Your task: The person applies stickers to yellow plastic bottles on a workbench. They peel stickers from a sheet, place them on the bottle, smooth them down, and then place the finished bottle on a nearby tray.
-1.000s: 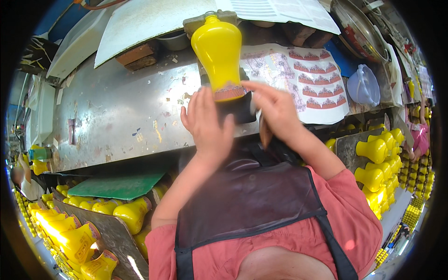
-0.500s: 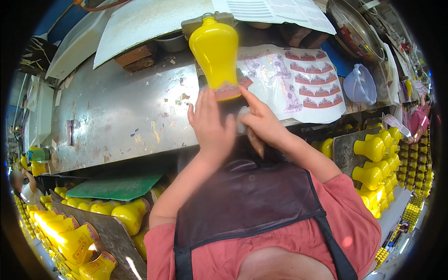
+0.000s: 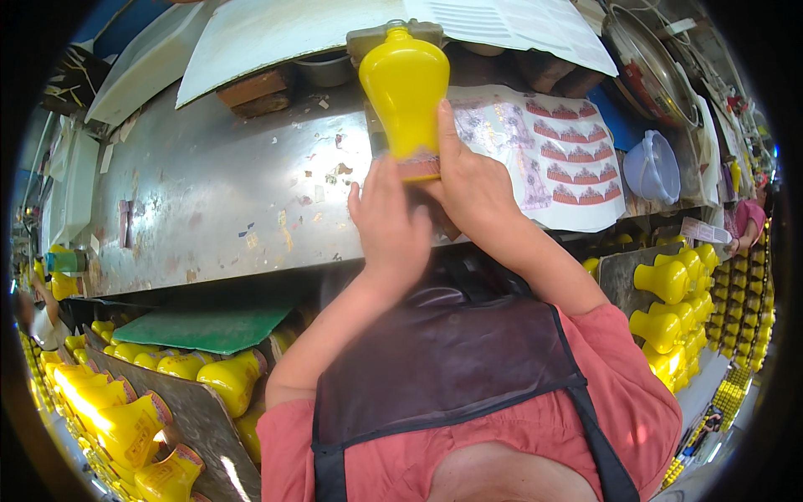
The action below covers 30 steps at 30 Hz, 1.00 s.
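Note:
A glossy yellow vase [image 3: 406,79] lies on its side, its narrow neck at a metal holder [image 3: 360,40] at the far side. A pink patterned decal band [image 3: 420,167] wraps the wide end nearest me. My right hand [image 3: 478,186] grips that end from the right, with one finger stretched along the vase's side and its other fingers partly hidden beneath. My left hand [image 3: 389,230] is at the left of the band, fingers extended and smeared by motion. Its fingertips reach the band's left edge; whether they touch is unclear.
Right of the vase lies a decal sheet [image 3: 577,155], with a lilac bucket [image 3: 651,167] beyond it. The metal worktable [image 3: 209,209] carries paper scraps. Yellow vases [image 3: 230,381] stand on boards at both sides below; a green board [image 3: 209,325] covers some. A brick [image 3: 253,88] supports a white board.
My right hand has moved up along the vase's right side. The white wad and brown pointed thing at it earlier no longer show. My left hand has shifted slightly down.

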Each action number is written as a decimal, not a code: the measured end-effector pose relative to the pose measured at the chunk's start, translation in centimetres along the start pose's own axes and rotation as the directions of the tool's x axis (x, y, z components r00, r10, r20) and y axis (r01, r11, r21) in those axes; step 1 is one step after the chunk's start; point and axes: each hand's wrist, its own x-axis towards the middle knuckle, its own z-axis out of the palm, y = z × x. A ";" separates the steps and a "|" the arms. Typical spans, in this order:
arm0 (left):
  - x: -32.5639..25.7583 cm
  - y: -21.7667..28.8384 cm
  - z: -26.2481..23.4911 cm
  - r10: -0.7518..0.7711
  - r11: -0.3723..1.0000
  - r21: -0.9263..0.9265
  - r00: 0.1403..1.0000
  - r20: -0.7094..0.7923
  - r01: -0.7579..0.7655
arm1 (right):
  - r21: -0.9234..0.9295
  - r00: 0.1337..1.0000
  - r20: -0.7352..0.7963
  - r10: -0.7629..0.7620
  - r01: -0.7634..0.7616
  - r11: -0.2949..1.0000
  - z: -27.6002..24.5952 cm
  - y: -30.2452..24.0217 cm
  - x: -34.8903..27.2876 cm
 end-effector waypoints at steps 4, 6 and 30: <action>0.3 0.2 -0.4 -0.042 0.996 -0.074 0.999 -0.001 0.042 | 0.045 0.994 0.082 0.076 -0.080 0.996 -0.6 0.0 0.3; 0.5 0.4 -0.7 -0.076 0.992 -0.102 0.997 0.003 0.076 | 0.054 0.995 0.077 0.064 -0.069 0.996 -0.7 0.1 0.5; 5.3 0.5 -3.1 -0.186 0.976 -0.082 0.967 0.172 0.202 | 0.155 0.996 0.077 -0.055 0.042 0.987 -2.7 2.3 1.2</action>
